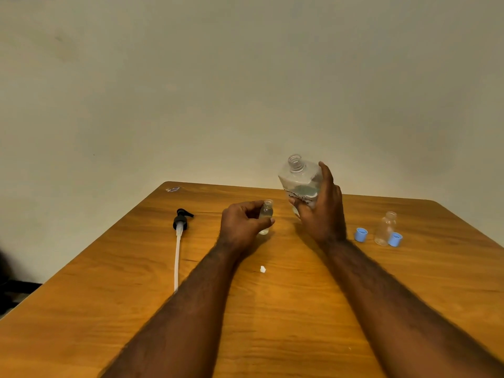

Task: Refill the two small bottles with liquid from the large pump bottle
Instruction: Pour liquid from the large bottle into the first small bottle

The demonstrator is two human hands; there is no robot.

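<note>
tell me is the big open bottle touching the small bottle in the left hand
Apart. The head view shows bare table between the small bottle in the left hand and the large bottle in the right hand.

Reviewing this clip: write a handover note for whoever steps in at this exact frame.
Left hand grips one small bottle, uncapped, upright on the table.
Right hand holds the large bottle, pump off, neck open, leaning slightly left.
Pump lies on the table at left.
Second small bottle stands uncapped at right, two blue caps beside it.
Done: pump removed, both small bottles opened.
Left: pour into both, recap them, refit pump. Fill levels are hard to read.
</note>
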